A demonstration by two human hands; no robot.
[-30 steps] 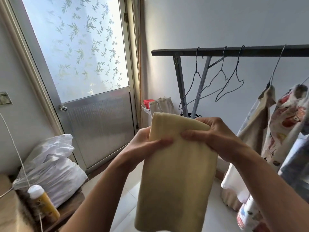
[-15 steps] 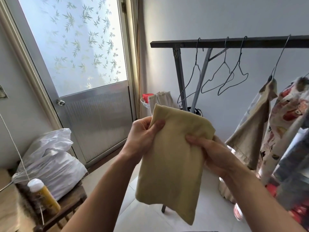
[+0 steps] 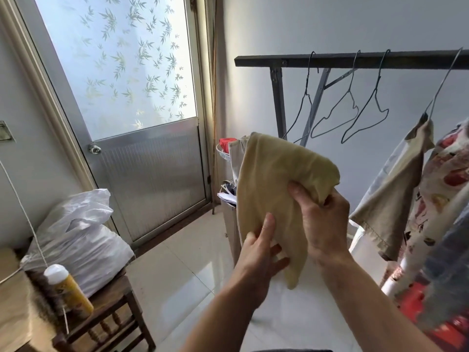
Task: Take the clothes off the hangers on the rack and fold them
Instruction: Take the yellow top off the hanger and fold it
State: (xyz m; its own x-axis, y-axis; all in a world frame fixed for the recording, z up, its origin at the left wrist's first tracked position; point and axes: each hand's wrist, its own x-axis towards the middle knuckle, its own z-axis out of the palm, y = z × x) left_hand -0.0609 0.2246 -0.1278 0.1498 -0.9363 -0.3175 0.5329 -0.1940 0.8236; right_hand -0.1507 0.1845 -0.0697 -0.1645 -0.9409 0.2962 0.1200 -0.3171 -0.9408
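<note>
A folded pale yellow cloth [image 3: 274, 179] hangs in front of me at mid frame. My right hand [image 3: 322, 219] grips its upper right part, fingers curled round a bunch of fabric. My left hand [image 3: 261, 250] is lower, holding the cloth's bottom edge with the thumb on its front. Behind, the dark rack bar [image 3: 342, 60] carries three bare wire hangers [image 3: 337, 115]. Further right, a beige garment [image 3: 396, 189] and a red-patterned white garment [image 3: 446, 174] hang on it.
A frosted-glass door [image 3: 121, 97] is at the left. White plastic bags [image 3: 78, 237] and a yellow bottle [image 3: 68, 288] sit on a wooden stool [image 3: 114, 308]. A basket with red contents [image 3: 225, 148] stands by the rack leg. Glossy floor tiles [image 3: 190, 262] lie below.
My left hand dropped from the cloth's top corner to its lower edge. My right hand rose to the upper right part and bunched the fabric there.
</note>
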